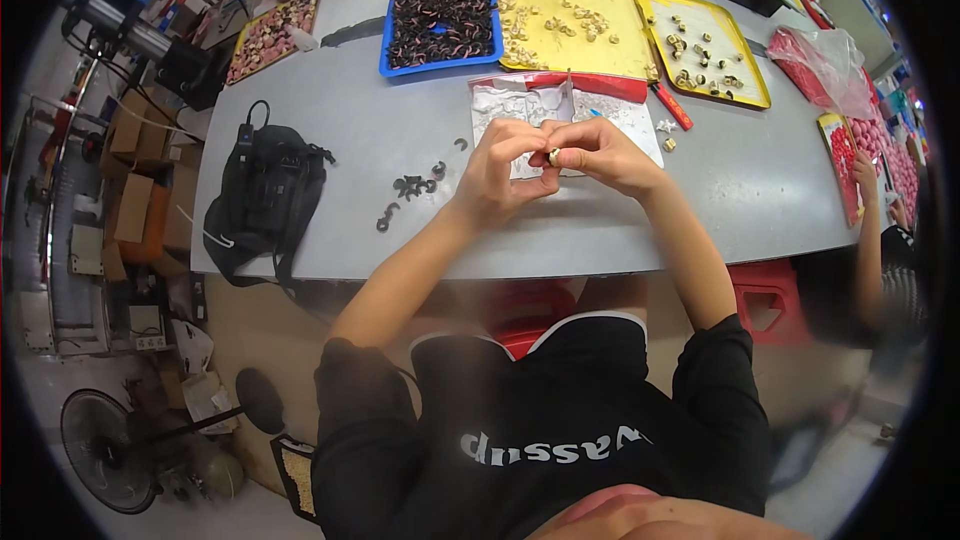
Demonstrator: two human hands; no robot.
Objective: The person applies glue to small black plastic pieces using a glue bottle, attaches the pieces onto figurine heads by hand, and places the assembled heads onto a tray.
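Observation:
Both hands meet above a white sheet [640, 130] with a red strip along its far edge. My right hand [612, 157] pinches a small cream-and-dark rounded piece [554, 156] between thumb and fingers. From the other side, the fingertips of my left hand [505, 165] close on the same piece. Its exact kind is too small to tell, and the fingers cover part of it. Several loose black curved pieces [412, 186] lie on the grey table [370, 130], left of my left hand. A similar cream piece [669, 144] lies right of the sheet.
A blue tray [384, 62] of black curved pieces stands at the back, beside two yellow trays [520, 15] [757, 100] with small cream pieces. A red stick-like tool [672, 107] lies nearby. On the left rests a black bag [268, 195]. Another person's hand [864, 175] shows far right.

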